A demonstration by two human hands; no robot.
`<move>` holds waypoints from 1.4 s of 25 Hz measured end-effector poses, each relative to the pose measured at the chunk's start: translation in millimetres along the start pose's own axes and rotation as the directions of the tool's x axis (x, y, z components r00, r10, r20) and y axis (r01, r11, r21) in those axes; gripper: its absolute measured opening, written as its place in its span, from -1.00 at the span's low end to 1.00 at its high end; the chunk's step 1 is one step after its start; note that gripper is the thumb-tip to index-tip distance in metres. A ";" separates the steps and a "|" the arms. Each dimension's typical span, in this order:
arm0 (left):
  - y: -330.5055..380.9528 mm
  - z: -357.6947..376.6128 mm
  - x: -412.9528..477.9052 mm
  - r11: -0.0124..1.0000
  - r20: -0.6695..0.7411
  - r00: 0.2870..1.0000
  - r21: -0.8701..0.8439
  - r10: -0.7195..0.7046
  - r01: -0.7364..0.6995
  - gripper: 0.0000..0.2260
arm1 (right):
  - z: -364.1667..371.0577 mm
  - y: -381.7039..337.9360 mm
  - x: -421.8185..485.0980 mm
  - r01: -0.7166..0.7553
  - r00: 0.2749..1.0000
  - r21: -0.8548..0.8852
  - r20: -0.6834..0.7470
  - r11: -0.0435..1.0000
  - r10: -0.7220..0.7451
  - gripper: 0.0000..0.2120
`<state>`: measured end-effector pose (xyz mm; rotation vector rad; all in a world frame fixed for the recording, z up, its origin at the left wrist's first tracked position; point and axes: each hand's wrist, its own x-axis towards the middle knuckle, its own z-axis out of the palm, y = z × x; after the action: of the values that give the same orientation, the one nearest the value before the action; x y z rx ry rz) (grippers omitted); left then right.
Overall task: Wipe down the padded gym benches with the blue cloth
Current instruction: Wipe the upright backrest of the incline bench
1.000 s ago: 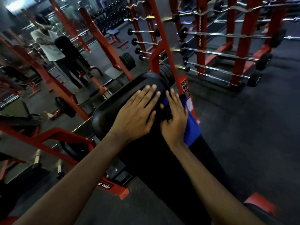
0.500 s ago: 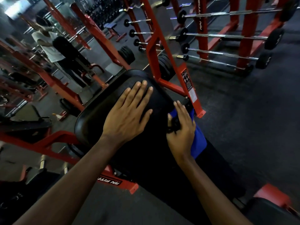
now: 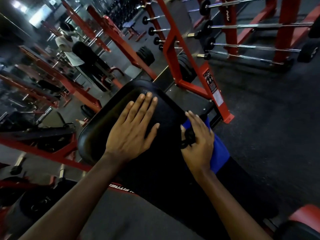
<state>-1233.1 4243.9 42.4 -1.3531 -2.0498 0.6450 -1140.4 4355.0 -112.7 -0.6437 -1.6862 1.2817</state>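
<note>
On the rounded far end of the padded bench (image 3: 97,135), the fingers (image 3: 149,104) of the left hand (image 3: 133,130) lie straight and close together, flat on the black upholstery, with the thumb spread out to the side and nothing held. Just beside it, at the bench's right edge, the fingers (image 3: 195,118) of the right hand (image 3: 199,141) are also stretched out straight, pressing down on the blue cloth (image 3: 220,149), which is spread under the palm and hangs over the side of the pad. A small black object (image 3: 187,137) sits against the thumb side of that hand; what it is cannot be told. Both forearms reach in from the bottom of the view, the left one crossing the near part of the bench, whose dark surface runs back toward the lower right. Beyond the pad's far end stands a red frame (image 3: 195,66) with a label on its upright, and black weight plates (image 3: 186,66) are stacked behind it. Farther off to the upper right, barbells (image 3: 242,26) rest across red racks. Dark speckled floor (image 3: 268,127) lies to the right. Well apart at the upper left, among more red equipment, a person (image 3: 71,49) in a pale top stands.
</note>
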 end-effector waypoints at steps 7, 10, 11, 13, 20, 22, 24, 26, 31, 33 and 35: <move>0.4 3.2 1.0 1.000 0.026 1.000 0.007 -0.002 0.002 -0.36 | 27.6 -56.5 57.9 0.137 0.989 -0.031 0.058 0.990 -0.135 -0.54; -0.3 3.1 0.6 1.000 0.009 1.000 -0.026 -0.013 0.013 -0.37 | 25.6 -56.8 62.6 0.187 0.979 -0.010 0.090 0.982 -0.186 -0.53; -0.2 3.4 0.3 0.999 -0.004 1.000 -0.036 -0.004 0.004 -0.38 | 22.8 -53.5 61.0 0.180 0.979 -0.006 0.098 0.984 -0.178 -0.52; 1.3 4.8 -0.9 0.997 -0.021 0.998 -0.045 0.061 -0.062 -0.43 | 15.5 -40.5 48.2 0.122 0.990 -0.013 0.076 0.992 -0.120 -0.52; 2.4 7.7 -3.2 0.986 -0.060 0.987 -0.061 0.151 -0.155 -0.46 | -7.4 41.9 -57.1 -0.075 0.993 -0.097 -0.094 0.992 0.066 -0.53; 1.1 7.9 -3.2 0.980 -0.070 0.981 -0.072 0.181 -0.186 -0.49 | -7.2 45.3 -65.9 -0.101 0.989 -0.090 -0.116 0.991 0.091 -0.52; -1.7 8.7 -4.0 0.972 -0.085 0.973 -0.085 0.213 -0.220 -0.52 | -2.8 36.5 -63.7 -0.134 0.984 -0.080 -0.132 0.988 0.123 -0.52; 10.1 11.7 -3.2 0.956 -0.100 0.962 -0.124 0.255 -0.266 -0.53 | -0.6 30.5 -56.6 -0.138 0.984 -0.090 -0.128 0.986 0.126 -0.52; 79.6 35.3 -1.6 0.865 -0.020 0.880 -0.174 0.475 -0.471 -0.52 | -12.5 56.7 -70.2 -0.077 0.993 -0.141 -0.103 0.987 0.063 -0.51; 86.6 41.4 -0.7 0.869 0.032 0.873 -0.124 0.487 -0.480 -0.51 | -17.1 71.4 -88.9 -0.161 0.982 -0.134 -0.124 0.978 0.145 -0.49; 87.3 43.8 -0.9 0.873 0.053 0.874 -0.093 0.484 -0.478 -0.50 | -19.4 82.5 -104.8 -0.211 0.972 -0.126 -0.128 0.969 0.195 -0.48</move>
<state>-1207.7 4271.7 -47.7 -1.9411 -1.8081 0.8417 -1083.7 4305.5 -224.5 -0.9767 -1.6571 1.2495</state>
